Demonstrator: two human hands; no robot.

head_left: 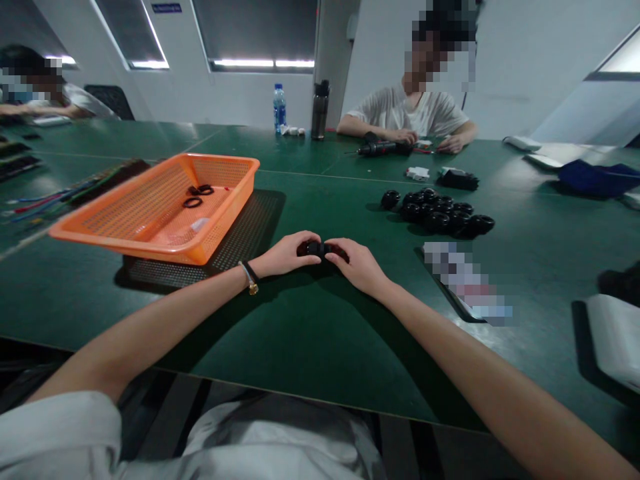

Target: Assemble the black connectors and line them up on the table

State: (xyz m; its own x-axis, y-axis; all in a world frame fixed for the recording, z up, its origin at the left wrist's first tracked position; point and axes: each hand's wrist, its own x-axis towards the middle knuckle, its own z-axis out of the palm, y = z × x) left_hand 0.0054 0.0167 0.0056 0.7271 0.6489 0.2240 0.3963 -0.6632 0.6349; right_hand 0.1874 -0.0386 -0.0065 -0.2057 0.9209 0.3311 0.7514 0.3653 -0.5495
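Observation:
A small, round black part (pixel 316 249) is held between my two hands, just above or on the green tabletop; its exact kind is hard to make out. My left hand (pixel 290 255) grips it from the left, thumb and fingers curled round it, with a bracelet on the wrist. From the other side my right hand (pixel 357 263) closes on the same part. To the right lies a cluster of similar shiny black round parts (pixel 437 221). Left of my hands, an orange plastic basket (pixel 220 247) contains a few black rings (pixel 193 202) and a small clear piece.
A phone-like slab (pixel 460 283) lies right of my hands, and a white case (pixel 617 340) sits at the right edge. Wires (pixel 75 190) lie left of the basket. Across the table are a person (pixel 415 113), a power drill (pixel 380 148), a water bottle (pixel 279 110) and a dark flask (pixel 320 112).

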